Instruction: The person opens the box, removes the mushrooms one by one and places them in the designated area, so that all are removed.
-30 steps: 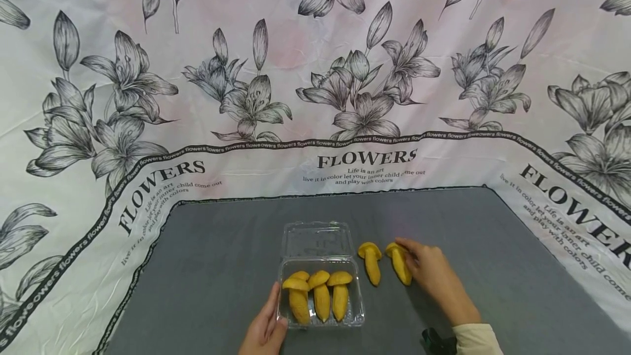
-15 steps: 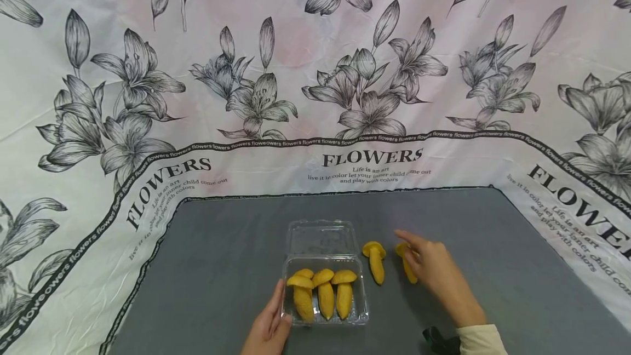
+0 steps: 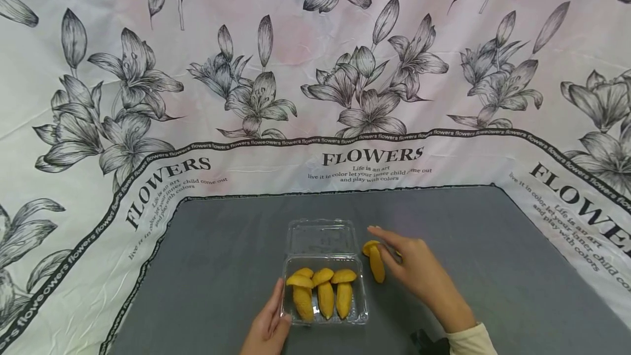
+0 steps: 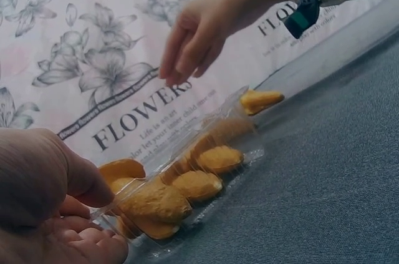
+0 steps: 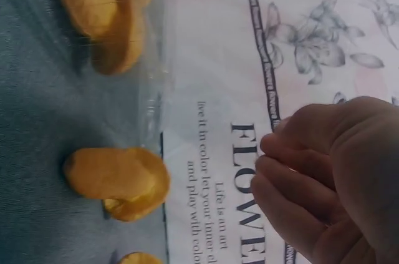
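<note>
My left hand (image 3: 268, 322) grips the left edge of a clear plastic clamshell box (image 3: 361, 303), thumb on the near side. Several yellow mushrooms (image 3: 326, 296) lie in the box, caps toward the lid. Just right of the box, one loose mushroom (image 3: 377, 266) lies on the table. My right hand (image 3: 419, 264) hovers above it, holding nothing; in the right wrist view its fingers (image 5: 293, 198) are loosely bent and apart from the mushroom. Another loose mushroom (image 5: 140, 258) shows only partly at the bottom of that view; in the head view the right hand mostly hides it.
The box's clear lid (image 3: 320, 239) is folded back on the grey tabletop (image 3: 222, 267). Behind the table hangs a flower-printed cloth (image 3: 276, 171). A dark band with a green-screened device (image 4: 303, 11) is on the right wrist.
My right hand has moved off the farther-right loose mushroom and leftward over the one nearer the box. Both loose mushrooms stay on the table. The left hand keeps its hold on the box.
</note>
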### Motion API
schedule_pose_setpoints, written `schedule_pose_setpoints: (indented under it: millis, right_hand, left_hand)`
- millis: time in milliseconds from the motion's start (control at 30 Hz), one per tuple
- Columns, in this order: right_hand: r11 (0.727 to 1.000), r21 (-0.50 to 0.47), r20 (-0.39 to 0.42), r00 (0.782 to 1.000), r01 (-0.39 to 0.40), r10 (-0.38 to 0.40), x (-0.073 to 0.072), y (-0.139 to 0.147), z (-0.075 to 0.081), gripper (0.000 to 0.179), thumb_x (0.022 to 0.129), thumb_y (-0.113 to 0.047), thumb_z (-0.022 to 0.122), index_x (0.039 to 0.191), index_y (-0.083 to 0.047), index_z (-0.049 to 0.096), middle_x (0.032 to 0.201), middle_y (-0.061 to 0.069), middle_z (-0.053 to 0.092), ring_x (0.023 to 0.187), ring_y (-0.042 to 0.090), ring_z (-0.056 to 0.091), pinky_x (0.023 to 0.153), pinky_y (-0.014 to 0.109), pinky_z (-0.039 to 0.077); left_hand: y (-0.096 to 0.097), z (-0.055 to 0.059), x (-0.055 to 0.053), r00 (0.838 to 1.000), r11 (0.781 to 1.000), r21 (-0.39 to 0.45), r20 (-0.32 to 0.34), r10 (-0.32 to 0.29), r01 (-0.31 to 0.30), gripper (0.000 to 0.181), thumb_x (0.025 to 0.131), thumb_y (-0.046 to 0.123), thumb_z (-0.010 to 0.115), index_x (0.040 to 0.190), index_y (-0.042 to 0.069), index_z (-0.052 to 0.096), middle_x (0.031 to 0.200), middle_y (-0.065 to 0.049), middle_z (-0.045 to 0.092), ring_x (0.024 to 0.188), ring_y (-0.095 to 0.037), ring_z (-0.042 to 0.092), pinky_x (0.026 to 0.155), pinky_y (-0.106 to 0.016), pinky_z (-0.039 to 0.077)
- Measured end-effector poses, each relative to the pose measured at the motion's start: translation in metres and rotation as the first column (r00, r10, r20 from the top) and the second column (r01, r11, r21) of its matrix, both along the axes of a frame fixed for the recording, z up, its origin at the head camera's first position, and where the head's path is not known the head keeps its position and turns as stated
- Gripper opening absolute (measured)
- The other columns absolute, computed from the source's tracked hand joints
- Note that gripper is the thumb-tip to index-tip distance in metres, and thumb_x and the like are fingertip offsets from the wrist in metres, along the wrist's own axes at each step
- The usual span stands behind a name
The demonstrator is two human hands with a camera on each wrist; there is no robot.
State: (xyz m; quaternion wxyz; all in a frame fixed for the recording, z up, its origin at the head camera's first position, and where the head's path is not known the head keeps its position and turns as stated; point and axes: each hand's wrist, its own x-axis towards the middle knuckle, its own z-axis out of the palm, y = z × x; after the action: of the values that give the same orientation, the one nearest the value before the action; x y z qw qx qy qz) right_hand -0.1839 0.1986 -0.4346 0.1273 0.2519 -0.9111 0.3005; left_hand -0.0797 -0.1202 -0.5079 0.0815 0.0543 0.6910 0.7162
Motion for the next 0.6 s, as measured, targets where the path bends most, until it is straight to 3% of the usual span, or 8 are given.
schedule_pose_setpoints:
  millis: [200,300,400,433,533,600]
  right_hand:
    - [0.998,0.034,0.024,0.998,-0.051,0.050,0.002,-0.009,0.010,0.046,0.102,-0.014,0.073,0.147,-0.016,0.065,0.140,0.008,0.070,0.045,-0.004,0.027,0.058,0.023,0.045]
    - [0.994,0.047,0.082,0.992,-0.103,0.099,-0.001,-0.018,0.013,0.047,0.104,-0.019,0.071,0.150,-0.016,0.062,0.099,0.005,0.079,0.043,-0.005,0.022,0.050,0.021,0.040]
    - [0.981,0.054,0.107,0.978,-0.186,0.180,-0.005,-0.031,0.012,0.048,0.105,-0.023,0.069,0.152,-0.015,0.060,0.086,0.004,0.074,0.042,-0.006,0.022,0.047,0.021,0.038]
    - [0.975,0.054,0.114,0.972,-0.213,0.206,-0.006,-0.035,0.011,0.049,0.106,-0.025,0.068,0.153,-0.015,0.059,0.086,0.005,0.075,0.041,-0.006,0.023,0.046,0.020,0.038]
    - [0.957,0.048,0.112,0.954,-0.285,0.278,-0.007,-0.046,0.007,0.050,0.107,-0.029,0.066,0.153,-0.013,0.057,0.133,0.012,0.073,0.041,-0.006,0.024,0.054,0.021,0.044]
    - [0.949,0.051,0.112,0.946,-0.312,0.305,-0.006,-0.052,0.006,0.051,0.107,-0.031,0.066,0.154,-0.014,0.057,0.143,0.012,0.067,0.042,-0.006,0.028,0.059,0.022,0.048]
  left_hand:
    - [0.000,-0.001,0.000,1.000,0.999,0.042,-0.013,-0.023,0.023,0.076,0.106,-0.001,0.054,0.161,-0.016,0.005,0.168,-0.034,0.001,0.154,-0.042,0.001,0.109,-0.009,0.023]
    - [0.000,-0.001,0.001,1.000,0.999,0.047,-0.019,-0.014,0.015,0.076,0.106,0.000,0.054,0.162,-0.016,0.005,0.169,-0.034,0.001,0.154,-0.042,0.002,0.109,-0.008,0.023]
    - [-0.001,-0.001,0.001,1.000,0.999,0.049,-0.028,-0.003,0.004,0.075,0.106,0.000,0.054,0.162,-0.016,0.006,0.169,-0.035,0.002,0.154,-0.042,0.002,0.109,-0.008,0.023]
    - [-0.001,-0.001,0.001,1.000,0.999,0.050,-0.029,-0.003,0.005,0.075,0.106,0.000,0.054,0.162,-0.016,0.006,0.169,-0.035,0.002,0.154,-0.042,0.002,0.108,-0.007,0.023]
    - [0.000,-0.001,0.000,1.000,0.999,0.050,-0.024,-0.005,0.007,0.075,0.106,0.000,0.054,0.162,-0.015,0.006,0.169,-0.034,0.002,0.154,-0.042,0.002,0.109,-0.008,0.024]
    - [0.000,-0.001,0.000,1.000,0.999,0.044,-0.016,-0.006,0.007,0.075,0.106,0.000,0.054,0.162,-0.015,0.006,0.169,-0.034,0.003,0.155,-0.042,0.002,0.109,-0.008,0.024]
